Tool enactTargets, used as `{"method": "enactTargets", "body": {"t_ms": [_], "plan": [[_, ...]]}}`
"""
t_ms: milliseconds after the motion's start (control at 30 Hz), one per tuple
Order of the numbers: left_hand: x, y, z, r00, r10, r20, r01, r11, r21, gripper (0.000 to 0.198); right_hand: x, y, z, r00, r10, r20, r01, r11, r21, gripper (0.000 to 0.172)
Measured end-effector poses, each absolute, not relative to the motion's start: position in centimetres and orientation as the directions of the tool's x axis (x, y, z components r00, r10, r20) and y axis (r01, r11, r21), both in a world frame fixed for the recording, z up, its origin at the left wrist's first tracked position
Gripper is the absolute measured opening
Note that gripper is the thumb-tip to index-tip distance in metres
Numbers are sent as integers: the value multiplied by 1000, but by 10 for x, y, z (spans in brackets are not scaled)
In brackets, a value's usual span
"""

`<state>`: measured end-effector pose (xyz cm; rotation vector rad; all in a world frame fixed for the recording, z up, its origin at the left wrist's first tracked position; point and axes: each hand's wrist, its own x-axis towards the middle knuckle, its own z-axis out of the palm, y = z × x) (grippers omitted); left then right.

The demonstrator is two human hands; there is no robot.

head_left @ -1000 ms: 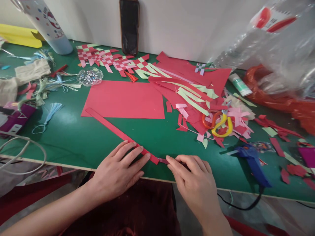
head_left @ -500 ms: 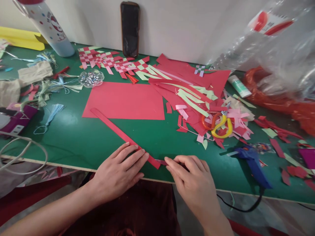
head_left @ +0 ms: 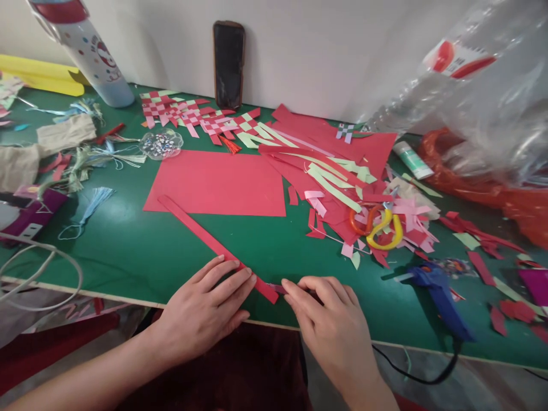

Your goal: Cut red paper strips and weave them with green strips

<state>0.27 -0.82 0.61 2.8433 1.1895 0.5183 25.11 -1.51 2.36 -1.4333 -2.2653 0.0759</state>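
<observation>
A long red paper strip (head_left: 192,224) slants across the table, its upper end overlapping a red paper sheet (head_left: 218,182). My left hand (head_left: 216,299) lies flat on the strip near its lower end, fingers stretched out and pressing it down. Close to that end, my right hand (head_left: 327,311) is closed around a slim purplish tool (head_left: 278,288). Its thin metallic tip touches or hovers over the strip's edge; I cannot tell which. Most of the tool is hidden by my fingers.
Right of the sheet lie paper scraps, scissors (head_left: 385,228), a glue stick (head_left: 413,160) and a blue glue gun (head_left: 443,302). Woven paper pieces (head_left: 184,111), a bead dish (head_left: 161,144), a phone (head_left: 229,65) and a bottle (head_left: 100,63) stand or lie along the back. Tassels (head_left: 92,205) lie left.
The view has tilted slightly, so the table sits lower in the picture. The tool's tip has shifted a little left along the strip. My left hand stays on the strip.
</observation>
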Motion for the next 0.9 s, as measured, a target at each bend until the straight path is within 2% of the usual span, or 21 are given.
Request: {"method": "enactTargets", "body": {"t_ms": [300, 467, 700, 900], "plan": [[4, -7, 6, 646, 695, 316, 690, -709, 147, 38, 253, -11, 20, -340, 867, 365, 857, 445, -258, 21], [6, -9, 10, 550, 772, 319, 765, -619, 179, 34, 252, -11, 20, -340, 866, 367, 856, 447, -260, 21], [3, -11, 11, 564, 762, 317, 787, -612, 72, 52, 253, -17, 22, -360, 865, 350, 845, 461, -270, 21], [-5, -12, 8, 599, 746, 291, 769, -637, 49, 52, 250, -25, 25, -378, 858, 349, 835, 478, -273, 23]]}}
